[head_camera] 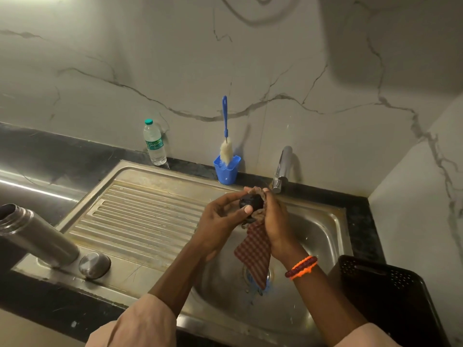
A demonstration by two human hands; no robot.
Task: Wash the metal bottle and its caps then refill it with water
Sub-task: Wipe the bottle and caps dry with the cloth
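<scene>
A home kitchen: steel sink [333,221] with drainboard, tap [283,169], dark counter [75,151], marble-look wall tiles [150,58].

Red-checked cloth [253,251], black cap [251,203], blue brush holder [227,170], orange wristbands [301,267].

Sink basin [315,234]: open to the right of the hands [250,214].
Drainboard [140,216]: bare ribbed middle.
Front left: metal bottle [37,236] and steel cap [94,265] block the edge.
Back: plastic bottle [154,144], brush holder [226,170], tap [283,169].
Right: black basket [385,291].

Steel drainboard [140,216] carries metal bottle [37,236], cap [94,265].
</scene>
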